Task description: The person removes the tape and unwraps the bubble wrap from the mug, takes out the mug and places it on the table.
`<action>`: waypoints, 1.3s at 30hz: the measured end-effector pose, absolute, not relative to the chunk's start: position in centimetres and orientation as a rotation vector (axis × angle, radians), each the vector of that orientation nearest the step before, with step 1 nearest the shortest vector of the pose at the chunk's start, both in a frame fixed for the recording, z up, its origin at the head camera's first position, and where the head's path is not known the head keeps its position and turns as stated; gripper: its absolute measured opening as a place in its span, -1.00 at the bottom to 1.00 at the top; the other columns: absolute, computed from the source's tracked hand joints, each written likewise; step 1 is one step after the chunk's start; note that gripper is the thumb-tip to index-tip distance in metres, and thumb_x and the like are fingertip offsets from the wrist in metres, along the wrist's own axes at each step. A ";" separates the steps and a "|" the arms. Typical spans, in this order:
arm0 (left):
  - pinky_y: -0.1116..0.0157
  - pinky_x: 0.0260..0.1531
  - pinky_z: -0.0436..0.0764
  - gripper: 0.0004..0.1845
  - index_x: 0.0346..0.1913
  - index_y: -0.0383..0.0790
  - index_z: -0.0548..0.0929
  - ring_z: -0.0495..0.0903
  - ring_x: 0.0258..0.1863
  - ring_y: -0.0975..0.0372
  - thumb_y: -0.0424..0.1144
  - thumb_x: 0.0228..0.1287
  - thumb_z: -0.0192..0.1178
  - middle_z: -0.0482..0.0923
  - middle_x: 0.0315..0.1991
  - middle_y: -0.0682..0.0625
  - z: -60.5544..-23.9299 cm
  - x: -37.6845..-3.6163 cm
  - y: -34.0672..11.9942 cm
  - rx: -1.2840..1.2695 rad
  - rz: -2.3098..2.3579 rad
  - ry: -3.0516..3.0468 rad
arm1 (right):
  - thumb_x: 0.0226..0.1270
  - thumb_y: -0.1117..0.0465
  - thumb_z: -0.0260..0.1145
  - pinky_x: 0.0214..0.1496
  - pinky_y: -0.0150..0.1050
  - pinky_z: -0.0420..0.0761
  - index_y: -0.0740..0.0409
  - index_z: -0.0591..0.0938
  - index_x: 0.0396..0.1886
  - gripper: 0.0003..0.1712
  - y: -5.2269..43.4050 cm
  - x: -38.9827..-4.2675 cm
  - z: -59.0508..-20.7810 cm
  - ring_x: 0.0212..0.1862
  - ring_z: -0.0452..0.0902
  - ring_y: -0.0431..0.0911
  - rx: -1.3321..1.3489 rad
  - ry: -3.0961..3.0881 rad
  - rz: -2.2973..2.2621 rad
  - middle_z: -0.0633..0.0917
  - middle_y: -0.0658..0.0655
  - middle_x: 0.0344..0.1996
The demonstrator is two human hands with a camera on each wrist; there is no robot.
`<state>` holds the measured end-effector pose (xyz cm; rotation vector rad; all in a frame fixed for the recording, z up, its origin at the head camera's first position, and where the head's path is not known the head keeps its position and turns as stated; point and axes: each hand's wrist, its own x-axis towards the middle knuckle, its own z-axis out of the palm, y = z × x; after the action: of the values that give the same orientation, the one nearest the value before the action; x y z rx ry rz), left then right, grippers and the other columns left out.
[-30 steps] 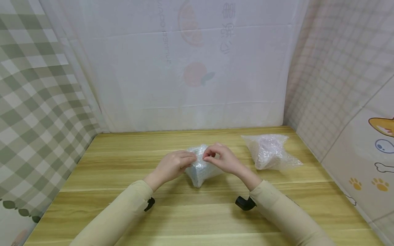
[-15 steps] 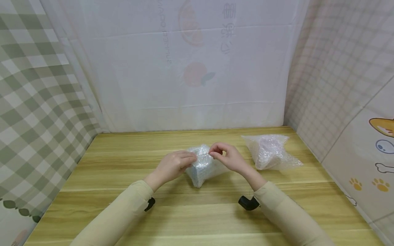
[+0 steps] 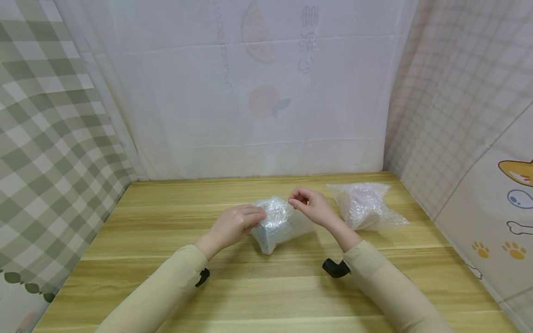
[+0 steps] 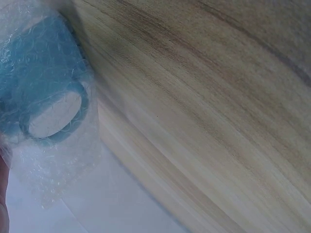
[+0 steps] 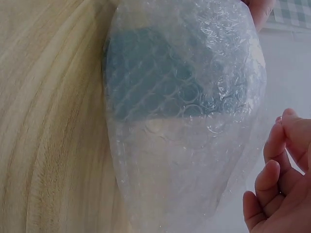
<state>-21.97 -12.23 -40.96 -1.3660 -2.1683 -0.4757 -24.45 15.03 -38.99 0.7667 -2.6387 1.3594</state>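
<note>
A blue mug (image 3: 271, 227) lies wrapped in bubble wrap (image 3: 287, 217) near the middle of the wooden table (image 3: 258, 296). Through the clear film the left wrist view shows the mug's blue wall and its looped handle (image 4: 53, 116); the right wrist view shows the blue body (image 5: 165, 82) filling the upper part of the wrap, with loose, empty film hanging past it.

The left hand (image 3: 235, 225) rests on the left side of the bundle, its fingers curled over the wrap and holding it against the table. The right hand (image 3: 313, 207) is raised just above and to the right of the bundle. Its fingers are bent, with the thumb and fingertips drawn close together. From the head view I cannot tell whether they pinch an edge of the film. In the right wrist view the fingers (image 5: 272, 170) show curled beside the loose film, with a gap between them and the wrap.

A second bundle (image 3: 364, 205) sits further right, near the table's back corner, apart from both hands. It is also bubble wrap, with something pale pink inside; what that is I cannot tell.

Both sleeves (image 3: 166, 286) are beige, and a black wrist mount (image 3: 335, 268) shows under the right forearm.
</note>
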 end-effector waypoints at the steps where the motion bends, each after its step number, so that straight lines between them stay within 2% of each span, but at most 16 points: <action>1: 0.21 0.07 0.60 -0.62 -0.05 -0.31 0.73 0.69 -0.03 0.07 -0.51 -0.02 0.48 0.71 -0.06 -0.13 -41.0 -22.0 -12.2 -1.366 -0.476 -2.167 | 0.40 0.25 0.32 -0.32 -0.27 0.45 0.16 0.64 -0.25 -0.94 15.0 -24.5 -39.0 -0.38 0.43 -0.11 0.766 -2.646 1.365 0.58 -0.02 -0.45; 7: 0.22 0.08 0.59 -0.61 -0.05 -0.30 0.73 0.68 -0.03 0.07 -0.49 -0.02 0.48 0.71 -0.05 -0.12 -41.0 -21.9 -12.1 -1.359 -0.475 -2.170 | 0.37 0.28 0.33 -0.17 -0.25 0.51 0.18 0.65 -0.17 -0.90 15.0 -24.8 -39.5 -0.25 0.48 -0.12 0.818 -2.683 1.385 0.63 0.01 -0.34; 15: 0.23 0.09 0.58 -0.64 -0.05 -0.30 0.73 0.68 -0.02 0.08 -0.49 0.02 0.46 0.71 -0.04 -0.12 -41.0 -21.9 -12.1 -1.355 -0.475 -2.190 | 0.31 0.34 0.37 -0.07 -0.03 0.53 0.18 0.66 -0.07 -0.79 15.5 -24.8 -40.1 -0.18 0.52 -0.07 0.896 -2.643 1.382 0.64 0.00 -0.30; 22: 0.21 0.09 0.59 -0.65 -0.05 -0.32 0.73 0.69 -0.03 0.07 -0.49 0.03 0.45 0.71 -0.05 -0.15 -41.0 -21.9 -12.2 -1.356 -0.480 -2.185 | 0.29 0.33 0.39 0.00 -0.02 0.55 0.17 0.66 -0.06 -0.77 15.3 -25.4 -40.4 -0.14 0.52 -0.05 0.940 -2.634 1.332 0.63 0.02 -0.24; 26: 0.20 0.09 0.59 -0.64 -0.05 -0.32 0.73 0.69 -0.04 0.07 -0.50 0.02 0.46 0.71 -0.06 -0.14 -41.0 -22.0 -12.2 -1.361 -0.481 -2.179 | 0.30 0.34 0.38 -0.06 -0.05 0.56 0.20 0.66 -0.04 -0.76 15.1 -25.9 -40.6 -0.20 0.51 -0.07 0.935 -2.631 1.327 0.61 0.02 -0.30; 30: 0.21 0.10 0.58 -0.64 -0.05 -0.32 0.73 0.69 -0.03 0.08 -0.50 0.01 0.46 0.71 -0.06 -0.13 -41.0 -22.0 -12.2 -1.361 -0.476 -2.179 | 0.32 0.34 0.36 -0.18 -0.19 0.51 0.21 0.65 -0.04 -0.77 14.6 -26.5 -40.6 -0.28 0.47 -0.11 0.891 -2.654 1.320 0.56 0.00 -0.38; 34: 0.21 0.11 0.57 -0.63 -0.05 -0.32 0.73 0.69 -0.03 0.09 -0.51 0.01 0.46 0.71 -0.06 -0.13 -40.9 -21.9 -12.1 -1.361 -0.478 -2.175 | 0.33 0.27 0.37 -0.30 -0.25 0.42 0.19 0.67 -0.10 -0.82 13.9 -27.0 -40.4 -0.37 0.39 -0.12 0.789 -2.707 1.317 0.53 0.00 -0.45; 39: 0.21 0.11 0.57 -0.62 -0.04 -0.32 0.73 0.69 -0.03 0.08 -0.50 0.00 0.47 0.71 -0.05 -0.13 -40.9 -21.9 -12.1 -1.361 -0.479 -2.167 | 0.34 0.20 0.37 -0.33 -0.26 0.39 0.16 0.68 -0.18 -0.85 13.2 -27.2 -40.1 -0.40 0.36 -0.12 0.688 -2.736 1.310 0.53 0.01 -0.47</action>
<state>-21.88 -12.06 -40.90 -1.3611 -2.1668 -0.4786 -27.19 13.24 -40.10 0.6877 -2.7361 1.3095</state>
